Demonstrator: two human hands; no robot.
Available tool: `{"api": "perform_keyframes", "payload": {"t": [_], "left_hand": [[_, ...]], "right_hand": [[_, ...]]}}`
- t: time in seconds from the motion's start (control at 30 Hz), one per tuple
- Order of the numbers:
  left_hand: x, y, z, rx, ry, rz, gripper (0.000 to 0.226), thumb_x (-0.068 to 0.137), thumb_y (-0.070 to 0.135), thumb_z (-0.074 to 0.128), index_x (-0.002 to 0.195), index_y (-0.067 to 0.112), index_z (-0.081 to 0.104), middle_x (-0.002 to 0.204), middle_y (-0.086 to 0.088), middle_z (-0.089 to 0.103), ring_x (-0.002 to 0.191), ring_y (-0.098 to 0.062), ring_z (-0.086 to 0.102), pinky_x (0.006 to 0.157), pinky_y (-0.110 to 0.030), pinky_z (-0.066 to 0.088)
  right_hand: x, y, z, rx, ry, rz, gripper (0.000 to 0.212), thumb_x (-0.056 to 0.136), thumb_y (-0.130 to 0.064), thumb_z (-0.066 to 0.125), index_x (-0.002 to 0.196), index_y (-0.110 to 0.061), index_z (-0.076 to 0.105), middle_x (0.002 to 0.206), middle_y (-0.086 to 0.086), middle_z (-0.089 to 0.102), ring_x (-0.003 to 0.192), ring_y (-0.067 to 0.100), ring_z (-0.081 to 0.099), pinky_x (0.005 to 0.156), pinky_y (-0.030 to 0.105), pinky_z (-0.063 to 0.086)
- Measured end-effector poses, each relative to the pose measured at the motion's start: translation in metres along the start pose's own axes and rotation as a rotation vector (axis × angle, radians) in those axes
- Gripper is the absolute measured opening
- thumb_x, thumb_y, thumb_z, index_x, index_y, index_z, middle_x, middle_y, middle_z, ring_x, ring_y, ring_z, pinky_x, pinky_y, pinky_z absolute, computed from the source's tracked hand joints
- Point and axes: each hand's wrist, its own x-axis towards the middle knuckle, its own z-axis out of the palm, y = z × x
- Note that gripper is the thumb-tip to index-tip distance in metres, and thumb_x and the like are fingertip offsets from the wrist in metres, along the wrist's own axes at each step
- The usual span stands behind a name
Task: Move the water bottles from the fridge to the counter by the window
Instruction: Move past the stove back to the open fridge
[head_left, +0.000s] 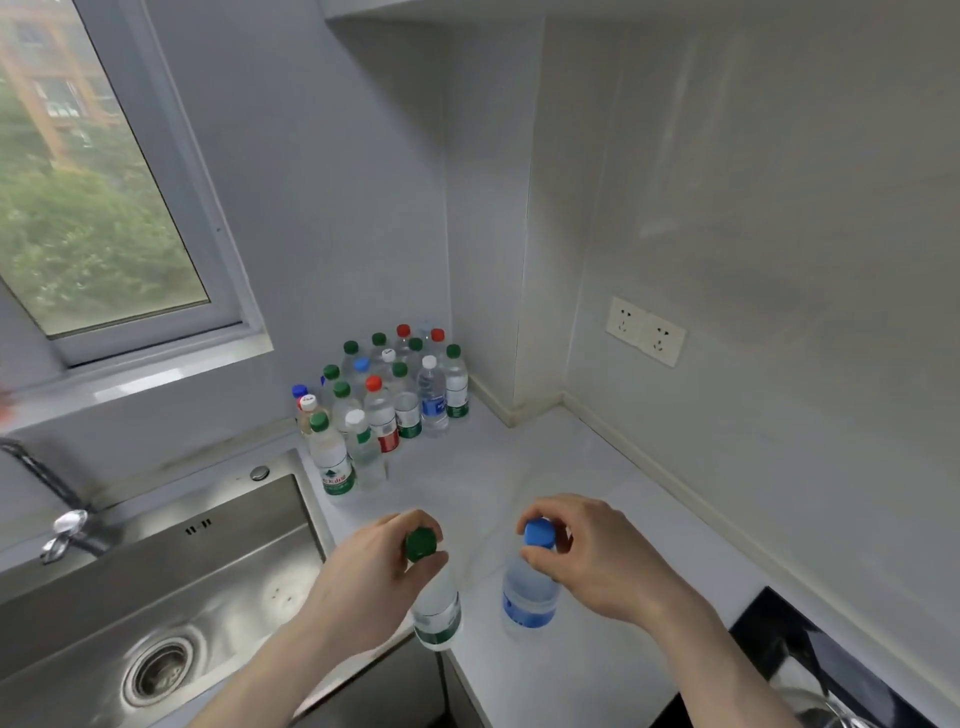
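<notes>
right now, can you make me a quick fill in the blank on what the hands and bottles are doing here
1. The left hand grips a bottle by its ____ cap.
2. The right hand pinches the cap of a bottle with a ____ label.
3. The group of bottles stands on the counter in the corner below the ____.
4. To the left of the counter lies a steel ____.

Missing words: green; blue; window; sink

Back bottles (402, 345) half hidden behind front ones, tap (49, 499) and stove (831, 670) cut off by edges.
</notes>
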Motion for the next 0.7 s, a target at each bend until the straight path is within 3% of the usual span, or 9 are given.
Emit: {"api": "perform_keyframes", "payload": {"t": [0.37, 0.5, 0.7], "left_hand": [[0.129, -0.058, -0.016, 0.114, -0.083, 0.092, 0.018, 0.098, 0.057, 0.054, 0.111, 0.045, 0.052, 0.103, 0.023, 0.059, 0.084, -0.007, 0.058, 0.069, -0.017, 0.046], [0.163, -0.081, -0.019, 0.145, -0.121, 0.126, 0.02, 0.099, 0.056, 0.053, 0.114, 0.044, 0.051, 0.109, 0.021, 0.059, 0.086, -0.009, 0.059, 0.073, -0.025, 0.054], [0.208, -0.111, -0.018, 0.219, -0.126, 0.203, 0.023, 0.1, 0.054, 0.053, 0.118, 0.04, 0.052, 0.113, 0.017, 0.061, 0.083, -0.011, 0.058, 0.07, -0.026, 0.051]], "right_hand": [[0.115, 0.004, 0.018, 0.013, 0.044, 0.1, 0.011, 0.09, -0.041, 0.067, 0.099, -0.044, 0.064, 0.099, -0.023, 0.062, 0.087, 0.005, 0.06, 0.076, 0.022, 0.05], [0.145, 0.006, 0.026, 0.014, 0.078, 0.127, 0.009, 0.089, -0.037, 0.066, 0.096, -0.042, 0.064, 0.102, -0.03, 0.06, 0.088, 0.002, 0.058, 0.074, 0.021, 0.049], [0.181, 0.006, 0.044, 0.031, 0.088, 0.18, 0.01, 0.09, -0.036, 0.065, 0.097, -0.043, 0.064, 0.102, -0.029, 0.061, 0.087, 0.003, 0.058, 0.072, 0.019, 0.049]]}}
